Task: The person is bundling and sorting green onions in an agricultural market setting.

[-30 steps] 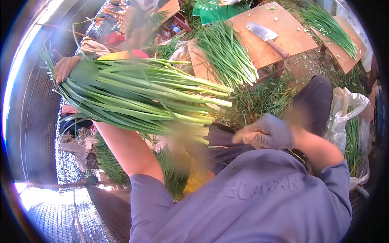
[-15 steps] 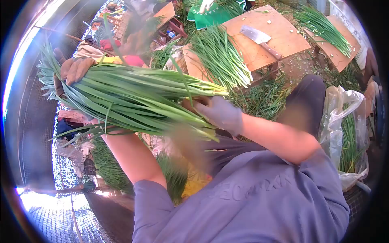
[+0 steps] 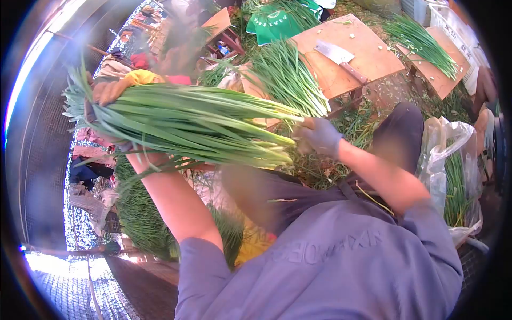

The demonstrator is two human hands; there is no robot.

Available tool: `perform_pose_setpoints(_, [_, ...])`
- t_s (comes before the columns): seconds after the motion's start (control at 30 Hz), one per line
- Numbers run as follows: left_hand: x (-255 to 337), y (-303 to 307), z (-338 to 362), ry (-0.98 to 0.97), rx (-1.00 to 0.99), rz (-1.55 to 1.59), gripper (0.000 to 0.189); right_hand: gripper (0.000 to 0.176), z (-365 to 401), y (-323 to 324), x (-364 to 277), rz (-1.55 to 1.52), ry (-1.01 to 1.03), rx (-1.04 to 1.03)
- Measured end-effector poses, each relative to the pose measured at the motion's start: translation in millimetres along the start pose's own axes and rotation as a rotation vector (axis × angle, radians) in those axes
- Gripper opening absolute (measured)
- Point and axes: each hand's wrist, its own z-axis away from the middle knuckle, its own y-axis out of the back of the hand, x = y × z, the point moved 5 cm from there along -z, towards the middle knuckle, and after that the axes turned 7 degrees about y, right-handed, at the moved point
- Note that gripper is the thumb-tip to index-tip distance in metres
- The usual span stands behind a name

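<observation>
A thick bunch of garlic chives [image 3: 197, 120] lies sideways in front of me, leafy tips to the left and pale stem ends to the right. My left hand [image 3: 104, 93], in a brownish glove, is wrapped round its leafy end and holds it up. My right hand [image 3: 322, 137], in a grey glove, is just beyond the pale ends with its fingers curled in. Whether anything is pinched in those fingers is too blurred to tell.
A cleaver [image 3: 338, 56] rests on a wooden board [image 3: 373, 42] ahead, beside another pile of chives [image 3: 290, 74]. More chives lie on a second board [image 3: 450, 77]. A clear plastic bag [image 3: 434, 160] holds greens at my right. Trimmings [image 3: 354, 120] litter the ground.
My right hand has moved right, from among the lower stems to beyond their ends. The bunch has shifted slightly right and a thin yellowish strand now shows on my lap.
</observation>
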Motion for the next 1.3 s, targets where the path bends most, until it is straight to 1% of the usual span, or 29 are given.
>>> perform_pose_setpoints(0.03, [0.7, 8.1, 5.9, -0.089, 0.031, 0.081, 0.035, 0.027, 13.3, 11.2, 15.8, 0.249, -0.070, -0.171])
perform_pose_setpoints(0.07, [2.8, 12.6, 9.5, -0.080, 0.040, 0.086, 0.035, 0.029, 27.2, 8.7, 32.1, 0.483, -0.148, -0.350])
perform_pose_setpoints(0.1, [4.6, 14.8, 9.0, -0.077, 0.032, 0.086, 0.034, 0.029, 38.7, 5.4, 22.2, 0.475, -0.151, -0.352])
perform_pose_setpoints(0.17, [-0.4, 13.1, 5.7, -0.062, 0.024, 0.087, 0.032, 0.032, 76.0, -3.1, -24.4, 1.182, -0.020, -0.480])
perform_pose_setpoints(0.23, [-10.4, 9.6, 2.6, -0.044, 0.023, 0.099, 0.030, 0.033, 80.7, -14.4, -83.1, 0.669, 0.256, 0.010])
perform_pose_setpoints(0.3, [-18.3, 4.2, -0.3, -0.045, 0.031, 0.113, 0.028, 0.037, 92.0, -27.9, -128.2, 0.384, 0.505, 0.208])
perform_pose_setpoints(0.33, [-20.9, 3.5, -0.2, -0.044, 0.036, 0.117, 0.027, 0.037, 88.1, -37.0, -130.2, 0.382, 0.504, 0.212])
perform_pose_setpoints(0.4, [-25.2, 2.1, -1.0, -0.041, 0.036, 0.124, 0.026, 0.040, 83.0, -48.1, -140.8, 0.364, 0.705, 0.343])
perform_pose_setpoints(0.43, [-27.9, 0.8, -3.1, -0.040, 0.035, 0.125, 0.025, 0.040, 75.6, -52.7, -146.4, 0.362, 0.704, 0.352])
perform_pose_setpoints(0.5, [-34.0, -3.6, -5.3, -0.028, 0.030, 0.122, 0.023, 0.050, 48.0, -49.7, -135.8, 0.064, 0.252, 0.298])
perform_pose_setpoints(0.53, [-36.4, -5.6, -5.8, -0.023, 0.034, 0.119, 0.023, 0.050, 37.0, -47.5, -131.0, 0.062, 0.253, 0.303])
perform_pose_setpoints(0.6, [-37.5, -8.8, -8.7, -0.029, 0.043, 0.115, 0.021, 0.059, 13.8, -46.2, -134.2, 0.175, 0.411, 0.265])
perform_pose_setpoints(0.63, [-39.4, -9.8, -8.2, -0.031, 0.050, 0.115, 0.020, 0.067, 11.4, -45.1, -137.1, 0.296, 0.207, 0.129])
perform_pose_setpoints(0.67, [-39.8, -11.2, -8.0, -0.034, 0.060, 0.111, 0.020, 0.067, 3.6, -47.3, -136.2, 0.293, 0.207, 0.128])
perform_pose_setpoints(0.73, [-44.6, -13.3, -7.4, -0.037, 0.084, 0.104, 0.019, 0.071, -11.9, -51.5, -144.7, 0.266, 0.687, 0.252])
perform_pose_setpoints(0.77, [-46.3, -12.7, -7.9, -0.038, 0.089, 0.108, 0.018, 0.060, -26.3, -56.7, -138.2, 0.232, 0.714, 0.210])
perform_pose_setpoints(0.8, [-49.8, -11.7, -7.0, -0.042, 0.101, 0.110, 0.018, 0.060, -31.4, -65.2, -137.9, 0.230, 0.713, 0.212])
perform_pose_setpoints(0.87, [-49.3, -5.5, -5.9, -0.048, 0.060, 0.104, 0.016, 0.041, -39.4, -79.3, -133.5, -0.587, 0.646, 0.085])
perform_pose_setpoints(0.9, [-52.8, -7.9, -7.9, -0.054, 0.040, 0.108, 0.016, 0.024, -41.3, -76.1, -135.1, -0.482, 0.706, 0.176])
perform_pose_setpoints(0.93, [-57.0, -11.8, -6.9, -0.057, 0.039, 0.106, 0.016, 0.024, -41.6, -72.4, -132.7, -0.481, 0.708, 0.173])
perform_pose_setpoints(0.97, [-67.9, -23.6, -8.9, -0.065, 0.147, 0.029, 0.026, 0.021, -30.3, -63.8, -139.7, 0.060, 0.847, 0.326])
perform_pose_setpoints(1.03, [-59.4, -10.1, -3.6, -0.161, 0.231, 0.034, 0.030, 0.017, -9.6, -57.2, -152.1, 0.756, 1.096, 0.566])
perform_pose_setpoints(1.07, [-62.3, -7.9, -2.4, -0.160, 0.239, 0.035, 0.030, 0.020, -5.6, -52.5, -152.7, 0.765, 0.959, 0.323])
perform_pose_setpoints(1.13, [-70.8, -6.0, -0.7, -0.151, 0.232, 0.064, 0.019, 0.020, -2.1, -38.5, -144.8, 0.778, 0.786, 0.320])
perform_pose_setpoints(1.17, [-68.5, 6.2, -0.1, -0.118, 0.202, 0.077, 0.017, 0.020, 0.2, -33.8, -136.1, 0.777, 0.785, 0.312])
perform_pose_setpoints(1.2, [-86.5, -6.2, -4.3, -0.079, 0.239, 0.164, 0.017, 0.020, 0.3, -31.3, -120.0, 0.905, 0.757, 0.276])
perform_pose_setpoints(1.23, [-79.5, 0.2, -1.5, -0.098, 0.203, 0.228, 0.023, 0.021, 1.0, -25.1, -99.9, 1.034, 0.724, 0.243])
perform_pose_setpoints(1.27, [-72.4, 6.7, 1.4, -0.116, 0.167, 0.291, 0.030, 0.025, -4.4, -7.8, -60.7, 1.048, 0.461, 0.173])
perform_pose_setpoints(1.3, [-64.4, 8.1, 1.2, -0.112, 0.128, 0.291, 0.030, 0.030, 3.7, 5.5, -44.9, 1.102, 0.361, 0.025])
